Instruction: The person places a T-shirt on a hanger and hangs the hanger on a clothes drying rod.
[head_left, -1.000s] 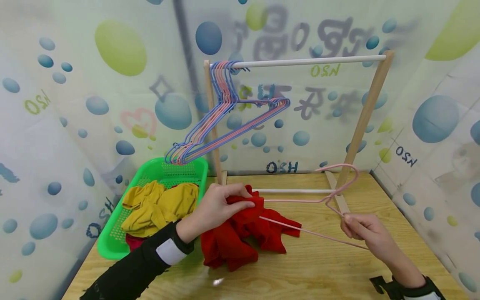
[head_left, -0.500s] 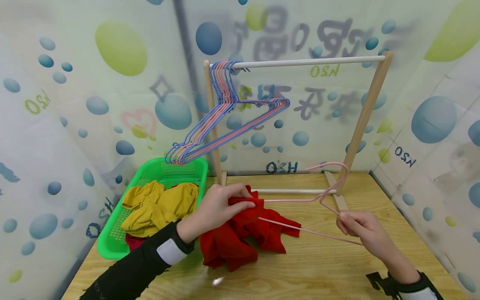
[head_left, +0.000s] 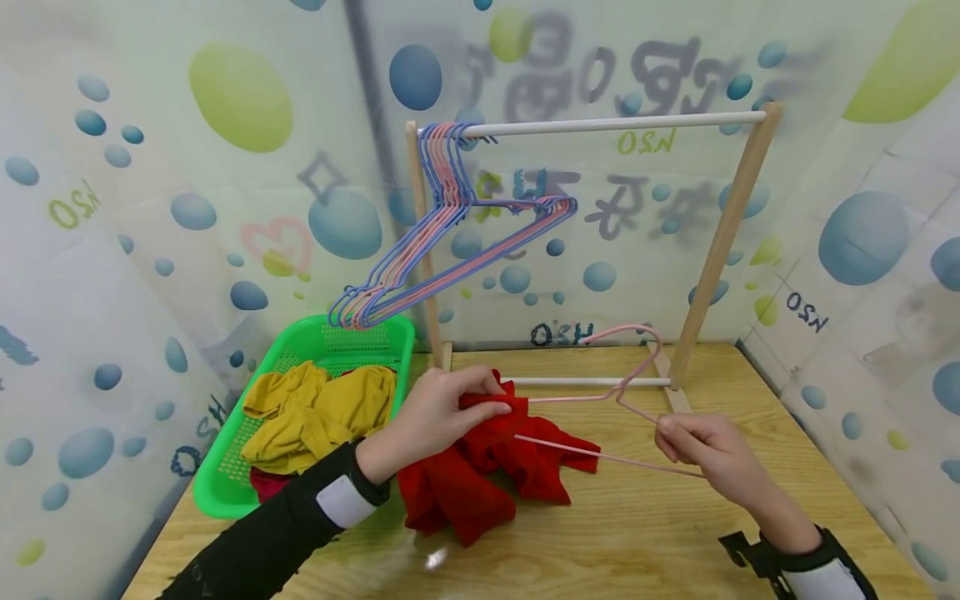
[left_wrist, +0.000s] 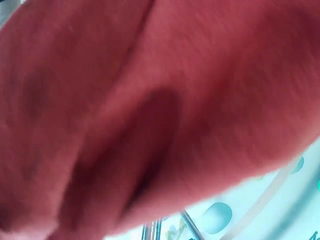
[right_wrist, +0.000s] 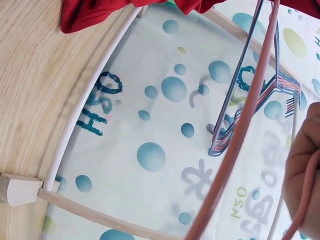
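Observation:
My left hand pinches the edge of a red garment between thumb and fingers. The garment hangs in folds down toward the table and fills most of the left wrist view. A pink wire hanger has its left end inside the red cloth, hidden from sight. My right hand grips the hanger by its right shoulder, below the hook, which curves up and to the left. In the right wrist view the hanger's pink bar runs close past the camera, and the right hand shows at the edge.
Several blue and pink hangers hang at the left end of a rack's white rail. The rack's wooden post stands at the right. A green basket with yellow clothes is at the left of the wooden table.
My right hand has moved left with the hanger, sliding its left end further into the red garment. The left hand has stayed almost in place.

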